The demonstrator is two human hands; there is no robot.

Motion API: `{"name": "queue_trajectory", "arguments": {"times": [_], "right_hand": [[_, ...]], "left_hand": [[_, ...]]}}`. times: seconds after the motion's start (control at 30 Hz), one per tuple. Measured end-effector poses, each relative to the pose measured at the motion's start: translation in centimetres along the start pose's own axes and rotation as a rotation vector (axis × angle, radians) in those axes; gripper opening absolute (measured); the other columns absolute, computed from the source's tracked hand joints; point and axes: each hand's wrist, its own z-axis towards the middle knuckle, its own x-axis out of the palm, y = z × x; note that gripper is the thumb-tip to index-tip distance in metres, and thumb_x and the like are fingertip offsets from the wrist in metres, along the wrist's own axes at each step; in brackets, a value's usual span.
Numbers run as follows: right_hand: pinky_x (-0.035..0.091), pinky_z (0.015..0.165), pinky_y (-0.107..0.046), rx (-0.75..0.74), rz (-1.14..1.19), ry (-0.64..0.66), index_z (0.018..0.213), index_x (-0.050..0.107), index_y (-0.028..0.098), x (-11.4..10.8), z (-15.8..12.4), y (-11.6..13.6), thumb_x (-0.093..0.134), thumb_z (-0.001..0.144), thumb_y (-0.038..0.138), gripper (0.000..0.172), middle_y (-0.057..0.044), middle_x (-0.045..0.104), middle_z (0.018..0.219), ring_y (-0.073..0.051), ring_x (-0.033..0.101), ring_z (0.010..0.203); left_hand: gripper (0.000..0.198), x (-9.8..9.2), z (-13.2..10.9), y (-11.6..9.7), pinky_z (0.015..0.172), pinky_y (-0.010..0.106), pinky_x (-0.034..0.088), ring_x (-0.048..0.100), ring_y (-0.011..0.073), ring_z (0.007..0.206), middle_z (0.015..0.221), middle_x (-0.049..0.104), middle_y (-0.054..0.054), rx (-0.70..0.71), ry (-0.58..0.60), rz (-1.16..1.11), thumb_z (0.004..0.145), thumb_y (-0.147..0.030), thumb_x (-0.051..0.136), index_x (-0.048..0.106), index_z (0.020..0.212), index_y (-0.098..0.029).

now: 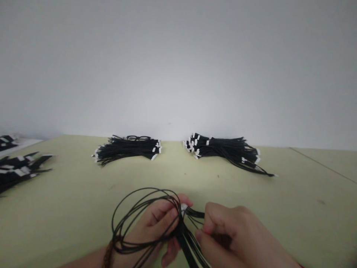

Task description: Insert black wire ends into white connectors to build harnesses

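Observation:
Black wires (pixel 145 189) loop over and around my left hand (pixel 158 219), which is closed on their bundle. At its fingertips sits a white connector (pixel 183 207) with several wires running out to the right. My right hand (pixel 231 230) is beside it on the right, thumb and index finger pinched on the black wires close to the connector. The lower part of the bundle hangs down between the two hands and leaves the bottom of the view. What lies inside my right fist is hidden.
Farther back on the pale yellow table (pixel 83 201) lie a left pile of black cables (pixel 125 149) with white ends and a right pile of black cables (pixel 223 147). Eyeglasses (pixel 138 138) rest behind the left pile. More cables (pixel 19 169) are at the far left. A wall (pixel 178 74) stands behind.

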Motion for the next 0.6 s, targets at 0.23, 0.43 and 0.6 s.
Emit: {"name": "queue_trajectory", "arguments": {"times": [0.23, 0.43, 0.6], "right_hand": [[0.023, 0.038, -0.020, -0.019, -0.066, -0.004, 0.059, 0.043, 0.022, 0.17, -0.12, -0.05, 0.044, 0.069, 0.012, 0.015, 0.007, 0.046, 0.048, -0.010, 0.040, 0.043], [0.020, 0.036, -0.021, -0.068, -0.167, -0.057, 0.058, 0.040, 0.023, 0.26, -0.15, -0.01, 0.044, 0.070, 0.012, 0.017, 0.007, 0.045, 0.046, -0.010, 0.039, 0.041], [0.019, 0.035, -0.021, -0.122, -0.264, -0.099, 0.057, 0.040, 0.023, 0.42, -0.36, -0.38, 0.044, 0.070, 0.011, 0.018, 0.008, 0.046, 0.044, -0.009, 0.038, 0.037]], "left_hand": [[0.035, -0.06, -0.15, -0.09, 0.032, 0.009, 0.032, 0.037, 0.0026, 0.035, 0.051, 0.051, -0.005, 0.022, -0.010, 0.022, 0.073, -0.045, 0.071, 0.066, 0.097, -0.021], [0.033, -0.09, -0.23, -0.09, 0.032, 0.010, 0.029, 0.038, 0.0023, 0.033, 0.053, 0.049, -0.006, 0.060, -0.051, 0.142, 0.077, -0.045, 0.067, 0.063, 0.100, -0.022], [0.033, 0.19, -0.06, -0.10, 0.032, 0.010, 0.028, 0.039, 0.0029, 0.035, 0.054, 0.051, -0.005, 0.080, -0.039, 0.161, 0.076, -0.049, 0.066, 0.066, 0.099, -0.025]]}}
